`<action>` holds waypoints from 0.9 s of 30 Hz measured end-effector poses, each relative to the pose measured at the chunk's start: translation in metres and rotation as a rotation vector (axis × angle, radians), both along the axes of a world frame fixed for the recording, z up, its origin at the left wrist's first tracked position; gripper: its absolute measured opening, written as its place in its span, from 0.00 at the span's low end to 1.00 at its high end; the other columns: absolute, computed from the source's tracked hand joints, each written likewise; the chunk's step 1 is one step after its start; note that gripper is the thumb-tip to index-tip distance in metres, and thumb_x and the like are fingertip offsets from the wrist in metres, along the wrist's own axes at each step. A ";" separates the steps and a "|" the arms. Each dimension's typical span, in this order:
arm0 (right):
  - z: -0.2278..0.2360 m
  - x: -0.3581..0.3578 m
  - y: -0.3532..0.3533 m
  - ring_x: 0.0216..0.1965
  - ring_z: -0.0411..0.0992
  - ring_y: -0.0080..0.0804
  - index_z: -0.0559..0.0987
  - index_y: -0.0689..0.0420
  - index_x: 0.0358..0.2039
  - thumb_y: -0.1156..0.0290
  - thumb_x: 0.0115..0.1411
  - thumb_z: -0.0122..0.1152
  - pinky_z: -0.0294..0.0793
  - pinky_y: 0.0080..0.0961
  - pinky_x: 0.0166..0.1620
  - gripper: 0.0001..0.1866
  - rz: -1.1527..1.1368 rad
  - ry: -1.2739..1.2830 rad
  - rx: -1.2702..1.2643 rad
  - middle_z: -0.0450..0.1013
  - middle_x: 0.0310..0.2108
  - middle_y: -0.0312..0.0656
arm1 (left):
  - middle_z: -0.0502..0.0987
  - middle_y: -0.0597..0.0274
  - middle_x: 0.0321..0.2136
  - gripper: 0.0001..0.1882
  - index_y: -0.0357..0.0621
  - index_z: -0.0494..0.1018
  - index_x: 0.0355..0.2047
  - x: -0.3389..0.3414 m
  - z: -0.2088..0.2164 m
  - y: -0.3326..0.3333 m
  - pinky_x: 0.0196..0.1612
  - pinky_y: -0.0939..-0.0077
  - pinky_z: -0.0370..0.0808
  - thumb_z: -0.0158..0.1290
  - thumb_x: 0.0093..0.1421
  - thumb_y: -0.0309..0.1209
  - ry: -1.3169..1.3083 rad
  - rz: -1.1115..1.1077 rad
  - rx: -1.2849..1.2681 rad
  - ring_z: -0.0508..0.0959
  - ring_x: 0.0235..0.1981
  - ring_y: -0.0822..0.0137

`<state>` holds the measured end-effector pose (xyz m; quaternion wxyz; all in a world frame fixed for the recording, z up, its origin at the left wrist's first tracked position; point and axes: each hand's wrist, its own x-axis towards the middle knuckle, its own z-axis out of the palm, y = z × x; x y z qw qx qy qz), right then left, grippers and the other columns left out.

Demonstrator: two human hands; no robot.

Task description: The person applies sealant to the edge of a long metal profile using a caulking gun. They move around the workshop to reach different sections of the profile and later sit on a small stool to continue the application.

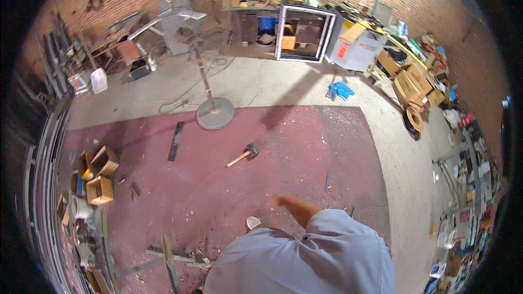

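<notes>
My right hand (282,201) reaches out low over the dark red floor covering (218,185), smeared by motion, so its fingers cannot be made out. Its grey-blue sleeve (343,234) comes in from the lower edge. Ahead of it and a little to the left lies a mallet (251,150) with a black head and a wooden handle. Close by on the left is a small pale rounded thing (253,222), perhaps the tip of a shoe. My left hand does not show.
A pedestal fan (215,113) stands beyond the mallet, near a dark flat strip (175,141). Small open boxes (100,190) sit at the left by long metal profiles (43,185). A window frame (279,32) leans at the back. Cardboard boxes (411,84) crowd the right.
</notes>
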<state>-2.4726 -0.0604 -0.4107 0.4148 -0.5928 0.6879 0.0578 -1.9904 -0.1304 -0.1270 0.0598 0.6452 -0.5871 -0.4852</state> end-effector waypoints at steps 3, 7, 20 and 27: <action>0.024 -0.150 0.043 0.31 0.79 0.47 0.82 0.58 0.31 0.60 0.50 0.62 0.76 0.42 0.35 0.14 -0.702 0.272 0.079 0.79 0.26 0.50 | 0.81 0.46 0.36 0.12 0.43 0.79 0.40 -0.035 -0.001 -0.029 0.43 0.57 0.76 0.50 0.59 0.32 0.009 -0.083 0.018 0.80 0.40 0.47; 0.103 -0.205 0.077 0.33 0.78 0.56 0.82 0.59 0.31 0.56 0.57 0.54 0.76 0.47 0.39 0.18 -0.939 0.306 -0.392 0.78 0.27 0.55 | 0.81 0.46 0.36 0.12 0.43 0.79 0.39 -0.070 -0.008 -0.060 0.43 0.57 0.77 0.50 0.59 0.32 0.019 -0.173 0.036 0.80 0.39 0.47; -0.030 -0.008 0.042 0.28 0.68 0.43 0.77 0.62 0.24 0.59 0.57 0.57 0.69 0.42 0.37 0.17 0.309 -0.147 -0.332 0.68 0.23 0.49 | 0.81 0.46 0.35 0.12 0.42 0.79 0.38 -0.064 -0.061 -0.134 0.43 0.57 0.77 0.50 0.58 0.33 0.052 -0.305 0.094 0.80 0.38 0.47; 0.069 -0.057 -0.083 0.38 0.77 0.36 0.80 0.57 0.39 0.67 0.51 0.67 0.77 0.37 0.40 0.15 -0.001 -0.037 -0.071 0.79 0.38 0.42 | 0.81 0.46 0.34 0.12 0.42 0.79 0.38 0.035 -0.149 -0.119 0.43 0.57 0.77 0.50 0.58 0.33 0.004 -0.339 0.049 0.80 0.38 0.47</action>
